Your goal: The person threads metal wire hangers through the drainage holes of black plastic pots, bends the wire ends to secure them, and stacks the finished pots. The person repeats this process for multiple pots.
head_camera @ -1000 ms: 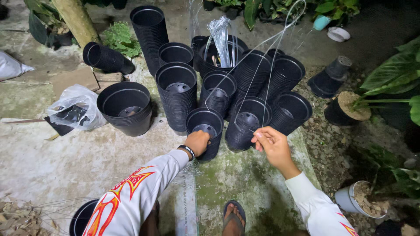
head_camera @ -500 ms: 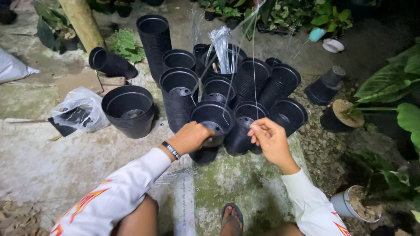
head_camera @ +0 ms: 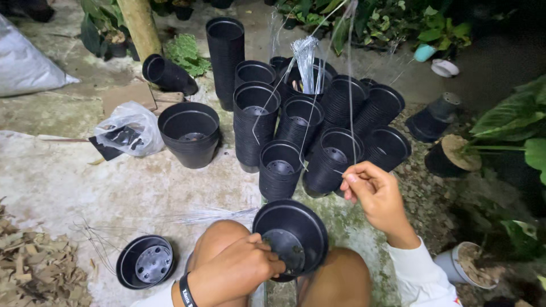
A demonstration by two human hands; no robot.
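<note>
My left hand (head_camera: 236, 272) grips the rim of a black plastic pot (head_camera: 291, 240), tilted with its mouth toward me, between my knees. My right hand (head_camera: 372, 190) is raised to the right of it and pinches thin metal wires (head_camera: 348, 85) that rise up out of the top of the view. Just beyond both hands stand several stacks of black pots (head_camera: 296, 122), some leaning. A bundle of silver wires (head_camera: 305, 59) sticks out of one rear pot.
A wide black pot (head_camera: 189, 132) and a clear plastic bag (head_camera: 128, 132) sit to the left. A shallow black pot (head_camera: 145, 262) and loose wires (head_camera: 205, 215) lie on the concrete near my left knee. Potted plants (head_camera: 512, 136) crowd the right; a post (head_camera: 139, 25) stands behind.
My left hand lifted one black pot off the front stack and drew it back to my knees. My right hand stayed raised with the wires; the view tilted down.
</note>
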